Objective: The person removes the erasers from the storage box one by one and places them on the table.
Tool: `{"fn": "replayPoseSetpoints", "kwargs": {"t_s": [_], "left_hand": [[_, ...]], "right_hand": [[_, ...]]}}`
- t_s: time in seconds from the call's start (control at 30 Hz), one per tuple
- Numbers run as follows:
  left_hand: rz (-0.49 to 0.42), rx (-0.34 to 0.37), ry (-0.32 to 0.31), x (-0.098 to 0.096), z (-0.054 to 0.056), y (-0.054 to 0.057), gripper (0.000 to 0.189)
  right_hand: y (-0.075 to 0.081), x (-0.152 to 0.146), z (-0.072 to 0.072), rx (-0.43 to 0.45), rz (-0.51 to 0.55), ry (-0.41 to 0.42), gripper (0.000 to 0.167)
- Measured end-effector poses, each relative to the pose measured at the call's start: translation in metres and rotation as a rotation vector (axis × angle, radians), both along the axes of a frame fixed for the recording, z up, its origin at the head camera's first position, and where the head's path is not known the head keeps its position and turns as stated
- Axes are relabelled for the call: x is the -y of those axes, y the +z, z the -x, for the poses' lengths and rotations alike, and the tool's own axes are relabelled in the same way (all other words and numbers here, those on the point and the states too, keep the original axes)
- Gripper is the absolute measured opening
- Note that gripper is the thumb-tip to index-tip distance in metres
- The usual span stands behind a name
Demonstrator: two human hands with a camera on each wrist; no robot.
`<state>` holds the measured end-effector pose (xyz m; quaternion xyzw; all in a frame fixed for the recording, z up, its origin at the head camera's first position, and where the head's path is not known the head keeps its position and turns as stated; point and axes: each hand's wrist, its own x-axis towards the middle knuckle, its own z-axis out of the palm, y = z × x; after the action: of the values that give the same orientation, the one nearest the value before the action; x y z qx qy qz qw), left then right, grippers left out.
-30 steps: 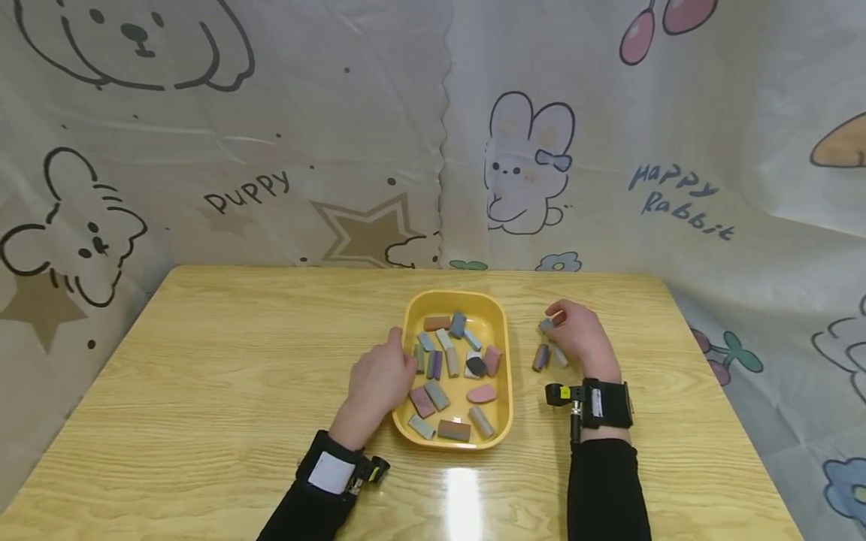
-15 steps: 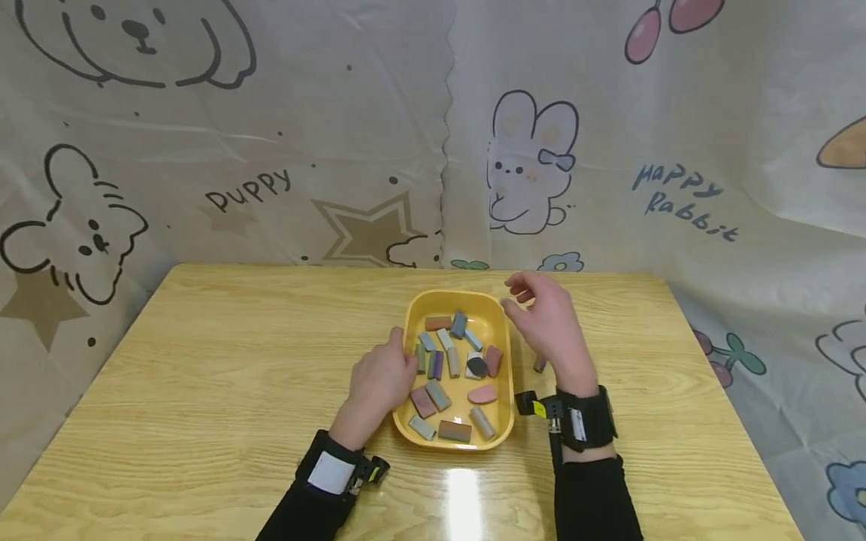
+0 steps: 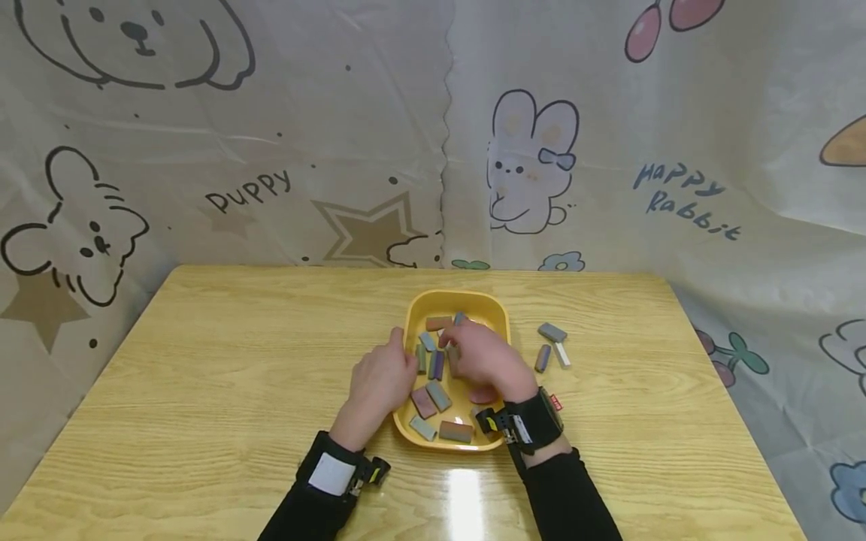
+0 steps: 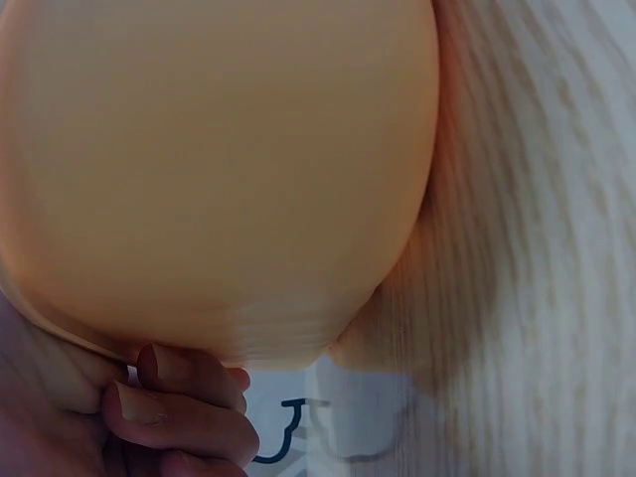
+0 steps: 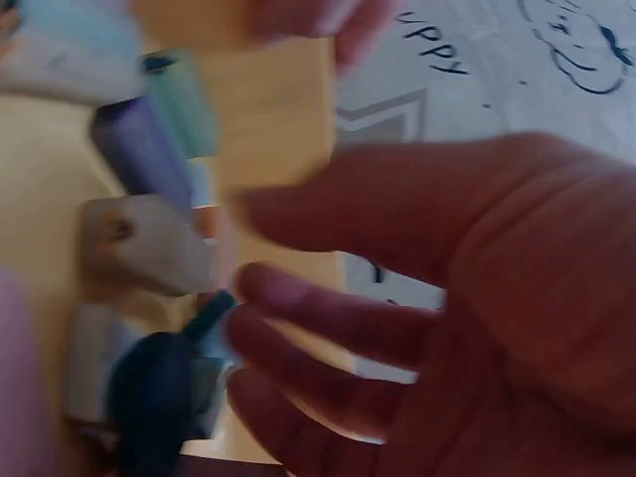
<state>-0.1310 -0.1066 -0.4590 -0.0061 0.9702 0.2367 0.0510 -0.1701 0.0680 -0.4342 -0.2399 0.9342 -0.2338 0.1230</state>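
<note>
A yellow tray (image 3: pixel 460 299) holding several short chalk-like pieces stands near the table's middle. My left hand (image 3: pixel 382 376) grips its left rim; in the left wrist view curled fingers (image 4: pixel 184 412) show at the tray's edge. My right hand (image 3: pixel 483 357) hovers over the tray's right half, hiding some pieces. Thumb and fingers are apart, with nothing between them in the right wrist view. Near its fingertips there are a purple piece (image 5: pixel 144 154), a beige piece (image 5: pixel 144 243) and a dark rounded piece (image 5: pixel 149 393). A brown piece (image 3: pixel 456 431) lies near the tray's front.
Right of the tray, a grey piece (image 3: pixel 552 332), a white piece (image 3: pixel 563 355) and a purplish piece (image 3: pixel 543 358) lie loose on the wooden table (image 3: pixel 237 361). A printed curtain (image 3: pixel 338 135) hangs behind the table.
My right hand has moved left from the loose pieces, past the tray's right rim, to over the tray. The loose pieces are uncovered again. The left hand keeps its place.
</note>
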Motion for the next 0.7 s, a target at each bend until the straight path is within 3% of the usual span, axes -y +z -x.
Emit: {"fn": "replayPoseSetpoints", "kwargs": {"t_s": [0.1, 0.2, 0.4, 0.57, 0.7], "left_hand": [[0.006, 0.0, 0.004, 0.0, 0.0, -0.001, 0.042], [0.01, -0.004, 0.006, 0.0, 0.0, -0.001, 0.041], [0.004, -0.003, 0.013, -0.001, 0.0, 0.0, 0.041], [0.001, 0.002, 0.015, -0.001, -0.001, 0.0, 0.042], [0.007, -0.002, 0.019, -0.001, -0.001, 0.0, 0.042]], "right_hand": [[-0.006, 0.002, -0.001, 0.026, -0.096, 0.012, 0.036], [-0.008, 0.004, -0.001, 0.022, -0.126, 0.009, 0.027], [-0.003, -0.005, 0.003, -0.027, -0.02, -0.006, 0.024], [0.018, -0.032, 0.005, -0.063, 0.149, -0.155, 0.034], [0.024, -0.059, 0.009, -0.105, 0.205, -0.312, 0.037]]}}
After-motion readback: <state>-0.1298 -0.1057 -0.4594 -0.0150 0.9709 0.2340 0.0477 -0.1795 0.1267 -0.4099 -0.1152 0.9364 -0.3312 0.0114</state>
